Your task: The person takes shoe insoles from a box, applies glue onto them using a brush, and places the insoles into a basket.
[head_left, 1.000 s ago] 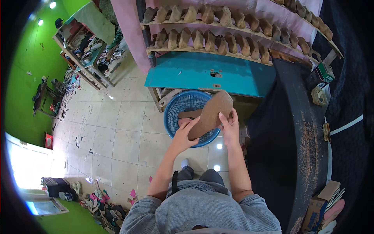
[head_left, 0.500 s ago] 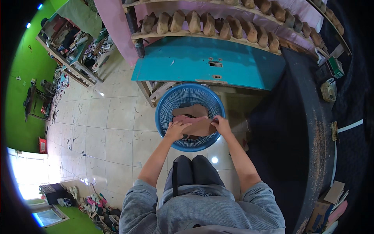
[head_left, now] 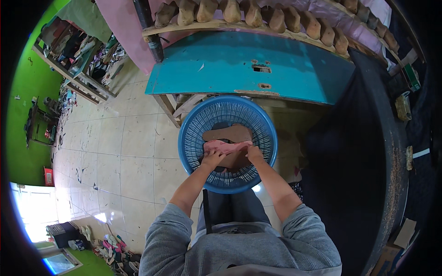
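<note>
A round blue slotted plastic basket [head_left: 195, 124] sits on the floor in front of my knees. Inside it lie brown shoe-sole pieces [head_left: 228, 134]. Both hands reach down into the basket. My left hand [head_left: 212, 158] and my right hand [head_left: 253, 154] each grip one end of a pink strip [head_left: 225, 147] that stretches between them, just above a brown sole. The fingertips are partly hidden by the strip.
A turquoise tabletop [head_left: 258, 69] stands just beyond the basket, with a rack of wooden shoe lasts [head_left: 258, 16] above it. A dark curved workbench [head_left: 368, 152] runs along the right. Tiled floor [head_left: 124, 152] spreads left, toward shelves [head_left: 78, 60] against a green wall.
The hands lowered a brown sole from above the basket down into it. They now hold a pink strip between them inside the basket. The view has tilted down.
</note>
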{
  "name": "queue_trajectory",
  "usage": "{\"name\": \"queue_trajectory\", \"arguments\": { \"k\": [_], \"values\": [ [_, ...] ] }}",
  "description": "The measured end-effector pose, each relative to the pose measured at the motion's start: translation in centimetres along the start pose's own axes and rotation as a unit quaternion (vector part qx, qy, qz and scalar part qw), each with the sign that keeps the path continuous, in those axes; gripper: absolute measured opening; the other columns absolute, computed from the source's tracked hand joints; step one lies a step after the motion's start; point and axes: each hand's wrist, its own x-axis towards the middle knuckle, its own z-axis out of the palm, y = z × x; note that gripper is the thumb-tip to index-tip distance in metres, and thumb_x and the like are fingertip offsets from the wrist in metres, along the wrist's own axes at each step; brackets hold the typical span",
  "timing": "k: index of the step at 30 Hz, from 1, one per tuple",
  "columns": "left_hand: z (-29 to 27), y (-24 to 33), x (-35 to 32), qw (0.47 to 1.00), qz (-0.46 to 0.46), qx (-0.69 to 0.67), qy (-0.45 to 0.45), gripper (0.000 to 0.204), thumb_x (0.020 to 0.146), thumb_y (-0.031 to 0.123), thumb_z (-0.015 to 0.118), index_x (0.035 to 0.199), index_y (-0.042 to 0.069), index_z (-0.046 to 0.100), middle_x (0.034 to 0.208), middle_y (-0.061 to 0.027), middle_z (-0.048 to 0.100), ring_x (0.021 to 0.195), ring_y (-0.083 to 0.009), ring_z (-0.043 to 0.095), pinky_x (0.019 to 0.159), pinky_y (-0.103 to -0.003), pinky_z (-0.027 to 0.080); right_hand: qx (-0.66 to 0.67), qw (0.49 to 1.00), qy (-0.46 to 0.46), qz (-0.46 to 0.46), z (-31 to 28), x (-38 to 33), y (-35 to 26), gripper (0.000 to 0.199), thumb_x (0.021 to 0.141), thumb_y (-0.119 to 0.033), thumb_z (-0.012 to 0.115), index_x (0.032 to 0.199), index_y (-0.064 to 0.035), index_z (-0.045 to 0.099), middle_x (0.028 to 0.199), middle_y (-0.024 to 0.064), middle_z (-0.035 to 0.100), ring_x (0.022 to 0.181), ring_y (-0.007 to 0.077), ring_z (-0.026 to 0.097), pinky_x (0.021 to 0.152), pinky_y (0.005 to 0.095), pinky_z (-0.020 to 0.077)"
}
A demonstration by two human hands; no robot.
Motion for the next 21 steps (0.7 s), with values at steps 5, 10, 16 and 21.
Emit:
{"name": "queue_trajectory", "arguments": {
  "k": [5,10,16,21],
  "values": [
    [1.1,-0.1,0.7,0.998,0.026,0.044,0.041,0.04,0.088,0.016,0.046,0.128,0.015,0.044,0.129,-0.003,0.046,0.128,-0.0295,0.036,0.102,-0.051,0.032,-0.03,0.999,-0.037,0.025,0.1,0.6,-0.7,0.032,0.079,-0.021,0.071,0.102,-0.0001,0.063,0.102,0.0193,0.066,0.097,0.034,0.064,0.083,0.0412,0.053],
    [-0.1,-0.3,0.1,0.997,0.01,0.039,0.072,0.045,0.083,0.023,0.058,0.125,0.014,0.046,0.129,-0.0049,0.047,0.127,-0.0258,0.038,0.101,-0.046,0.033,-0.001,0.998,0.069,-0.001,-0.6,-0.9,-0.7,0.031,0.079,-0.022,0.07,0.101,-0.0014,0.063,0.097,0.018,0.066,0.095,0.0345,0.065,0.08,0.0419,0.0537],
    [-5.5,1.8,-4.6,0.98,-0.064,-0.1,0.157,0.055,0.071,0.024,0.074,0.119,0.013,0.049,0.12,-0.0094,0.054,0.115,-0.0266,0.048,0.095,-0.045,0.038,0.121,0.985,0.119,-0.044,-6.1,-5.8,-1.8,0.022,0.08,-0.019,0.067,0.096,-0.0033,0.065,0.089,0.0186,0.066,0.086,0.0356,0.064,0.074,0.0438,0.0521],
    [-11.7,4.3,-11.1,0.907,-0.1,-0.228,0.339,0.037,0.072,0.019,0.072,0.104,0.009,0.057,0.097,-0.013,0.062,0.096,-0.0321,0.057,0.083,-0.039,0.045,0.263,0.907,0.283,-0.165,-12.6,-14.2,-4.0,0.01,0.082,-0.01,0.065,0.089,-0.0024,0.066,0.082,0.0166,0.066,0.07,0.031,0.063,0.064,0.0375,0.0502]
  ]
}}
